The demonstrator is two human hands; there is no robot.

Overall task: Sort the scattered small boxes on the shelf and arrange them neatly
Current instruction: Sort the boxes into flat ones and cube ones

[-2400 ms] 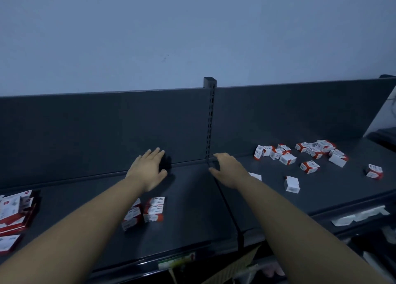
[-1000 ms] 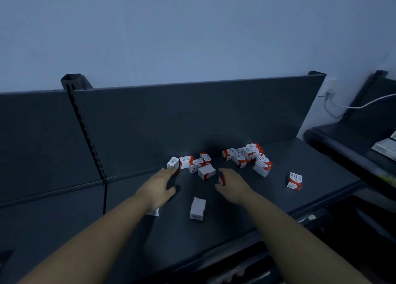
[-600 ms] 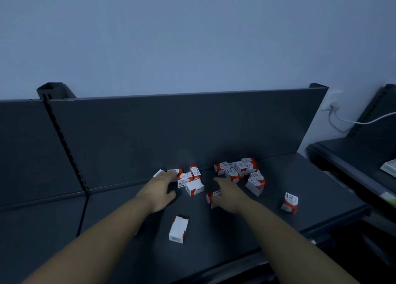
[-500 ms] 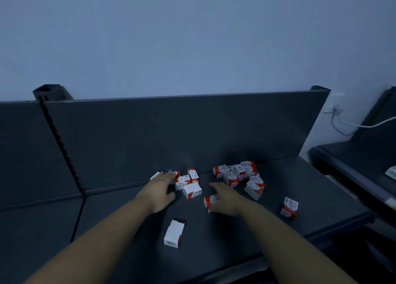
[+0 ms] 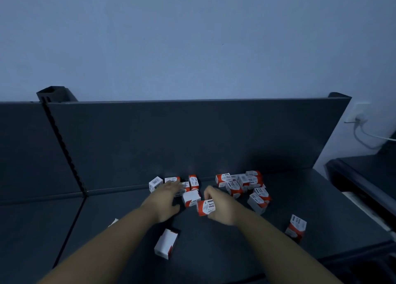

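Several small red-and-white paper clip boxes lie scattered on the dark shelf. My right hand grips one paper clip box, fingers curled round it. My left hand reaches with straight fingers onto a small group of boxes near the back panel. A white box sits between my hands. A pile of boxes lies right of my right hand. One box lies alone in front, another box stands near the right front edge.
The shelf's dark back panel rises behind the boxes, with a slotted upright post at the left. A second dark shelf unit stands to the right. A wall socket with a cable is on the wall.
The view swung right from the left shelf bay to the scattered boxes. My right hand has closed round one box and lifted it slightly; my left hand stays at the left group.
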